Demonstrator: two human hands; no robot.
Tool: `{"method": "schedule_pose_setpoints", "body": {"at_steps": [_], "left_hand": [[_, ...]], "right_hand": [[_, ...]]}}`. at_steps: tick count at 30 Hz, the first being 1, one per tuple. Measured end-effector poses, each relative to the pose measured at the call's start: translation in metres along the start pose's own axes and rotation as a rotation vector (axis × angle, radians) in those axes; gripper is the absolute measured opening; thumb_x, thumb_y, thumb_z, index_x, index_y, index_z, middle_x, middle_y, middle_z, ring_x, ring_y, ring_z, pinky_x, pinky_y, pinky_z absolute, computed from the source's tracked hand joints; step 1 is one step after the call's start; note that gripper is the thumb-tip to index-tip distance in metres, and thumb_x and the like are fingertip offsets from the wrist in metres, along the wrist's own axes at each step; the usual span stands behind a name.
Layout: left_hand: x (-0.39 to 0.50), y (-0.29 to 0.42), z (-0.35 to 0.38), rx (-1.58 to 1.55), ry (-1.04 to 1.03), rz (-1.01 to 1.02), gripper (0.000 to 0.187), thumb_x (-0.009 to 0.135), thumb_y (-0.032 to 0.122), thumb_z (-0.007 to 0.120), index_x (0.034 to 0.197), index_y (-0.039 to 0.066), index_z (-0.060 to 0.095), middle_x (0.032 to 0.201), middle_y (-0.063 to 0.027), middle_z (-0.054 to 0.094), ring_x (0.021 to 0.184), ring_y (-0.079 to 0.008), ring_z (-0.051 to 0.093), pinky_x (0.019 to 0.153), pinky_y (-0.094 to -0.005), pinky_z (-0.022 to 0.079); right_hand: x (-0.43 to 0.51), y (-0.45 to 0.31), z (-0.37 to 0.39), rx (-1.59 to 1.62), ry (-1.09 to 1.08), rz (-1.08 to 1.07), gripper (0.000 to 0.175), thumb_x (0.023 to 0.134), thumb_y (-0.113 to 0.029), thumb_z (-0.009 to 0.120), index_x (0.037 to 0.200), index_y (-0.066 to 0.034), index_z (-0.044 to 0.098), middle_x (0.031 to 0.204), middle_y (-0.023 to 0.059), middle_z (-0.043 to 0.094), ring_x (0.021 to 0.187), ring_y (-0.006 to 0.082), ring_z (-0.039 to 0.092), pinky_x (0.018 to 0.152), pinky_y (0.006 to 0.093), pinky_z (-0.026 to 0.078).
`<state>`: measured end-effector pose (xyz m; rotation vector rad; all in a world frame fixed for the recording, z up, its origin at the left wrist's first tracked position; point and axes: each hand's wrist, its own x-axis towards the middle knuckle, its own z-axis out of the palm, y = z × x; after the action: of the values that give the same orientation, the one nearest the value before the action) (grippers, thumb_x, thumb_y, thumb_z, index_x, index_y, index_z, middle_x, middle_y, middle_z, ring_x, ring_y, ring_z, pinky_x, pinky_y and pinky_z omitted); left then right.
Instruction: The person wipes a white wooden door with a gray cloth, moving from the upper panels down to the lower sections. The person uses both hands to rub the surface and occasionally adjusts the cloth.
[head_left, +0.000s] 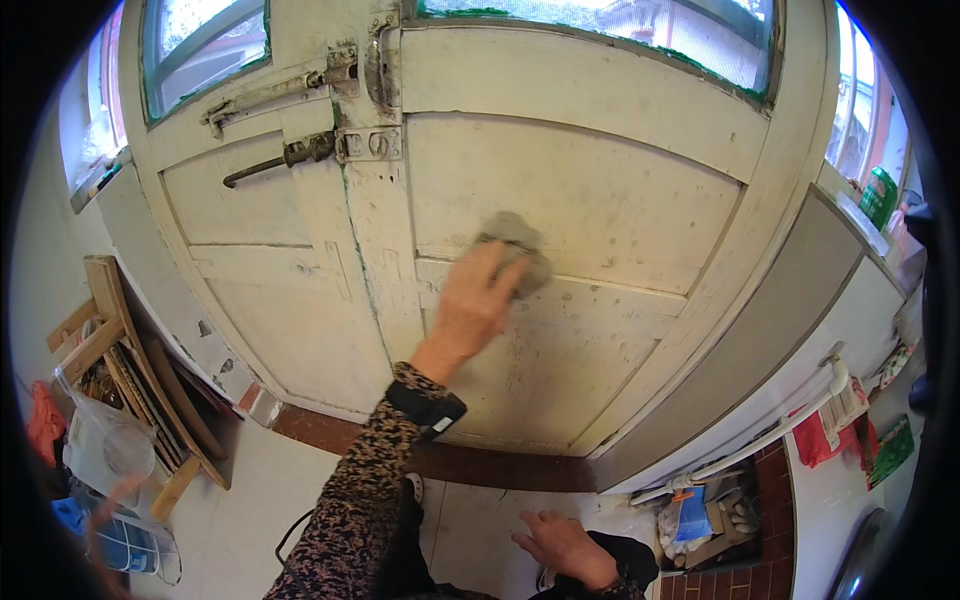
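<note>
A grey cloth (517, 251), blurred, lies pressed against the cream-painted wooden door (570, 180), under the fingers of my left hand (476, 304). They meet the door near the rail between its upper and lower panels. Brown specks and stains mark the paint around the cloth. On my left wrist is a black band (427, 409). Low in front of me, my right hand (562, 544) hangs beside my knee, fingers slightly spread and nothing in them. Left of the cloth, metal slide bolts (300, 154) and a worn pull handle (384, 71) are fixed to the door leaves.
Wooden frame pieces (124, 337) lean by the left wall, near a wire basket (135, 544). To the right, a white pipe (765, 431) runs above a brick-edged recess holding cardboard (716, 540). A green can (877, 196) stands on the right sill. A brown threshold (510, 465) edges the floor.
</note>
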<state>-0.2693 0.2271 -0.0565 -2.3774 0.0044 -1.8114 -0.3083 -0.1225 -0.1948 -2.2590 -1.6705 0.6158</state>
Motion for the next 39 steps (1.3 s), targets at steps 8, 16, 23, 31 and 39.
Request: {"method": "schedule_pose_setpoints", "body": {"at_steps": [8, 16, 23, 31, 39], "left_hand": [[-0.015, -0.028, -0.013, 0.226, 0.210, -0.204, 0.061, 0.072, -0.002, 0.076, 0.132, 0.009, 0.071, 0.136, -0.0236, 0.058, 0.122, -0.0430, 0.057, 0.101, -0.0488, 0.051], [-0.009, 0.018, 0.008, -0.168, 0.059, -0.264, 0.054, 0.071, -0.001, 0.079, 0.124, 0.006, 0.071, 0.131, -0.0202, 0.061, 0.116, -0.0401, 0.063, 0.097, -0.0450, 0.055], [0.006, -0.022, -0.036, 0.189, 0.060, -0.046, 0.054, 0.069, -0.004, 0.074, 0.122, 0.008, 0.073, 0.124, -0.0188, 0.064, 0.111, -0.0373, 0.067, 0.090, -0.0428, 0.058], [-0.012, -0.002, -0.009, 0.050, 0.149, -0.426, 0.052, 0.074, 0.005, 0.084, 0.124, 0.009, 0.071, 0.121, -0.0175, 0.065, 0.106, -0.0384, 0.067, 0.084, -0.0414, 0.058], [0.001, 0.005, -0.015, 0.069, 0.082, -0.052, 0.047, 0.076, -0.004, 0.070, 0.121, 0.009, 0.073, 0.127, -0.0184, 0.064, 0.113, -0.0381, 0.066, 0.092, -0.0432, 0.057]], "right_hand": [[-0.016, 0.008, -0.010, -0.004, 0.095, 0.133, 0.041, 0.102, -0.035, 0.068, 0.127, -0.0026, 0.061, 0.105, 0.0224, 0.070, 0.103, 0.0443, 0.066, 0.086, 0.0521, 0.056], [0.005, 0.005, 0.012, -0.008, 0.040, 0.021, 0.039, 0.101, -0.034, 0.068, 0.119, -0.0009, 0.062, 0.105, 0.0239, 0.071, 0.104, 0.0450, 0.066, 0.087, 0.0535, 0.055], [0.010, 0.005, 0.008, -0.004, 0.027, 0.097, 0.038, 0.103, -0.037, 0.064, 0.111, 0.0003, 0.063, 0.105, 0.0242, 0.071, 0.105, 0.0455, 0.067, 0.086, 0.0559, 0.055], [0.012, 0.017, 0.016, -0.058, -0.032, 0.167, 0.041, 0.103, -0.038, 0.064, 0.124, -0.0031, 0.063, 0.112, 0.0245, 0.071, 0.108, 0.0453, 0.066, 0.089, 0.0545, 0.056], [0.023, 0.006, 0.020, -0.023, -0.051, 0.094, 0.039, 0.103, -0.037, 0.065, 0.113, 0.0002, 0.063, 0.102, 0.0263, 0.071, 0.104, 0.0466, 0.066, 0.089, 0.0550, 0.055]]}}
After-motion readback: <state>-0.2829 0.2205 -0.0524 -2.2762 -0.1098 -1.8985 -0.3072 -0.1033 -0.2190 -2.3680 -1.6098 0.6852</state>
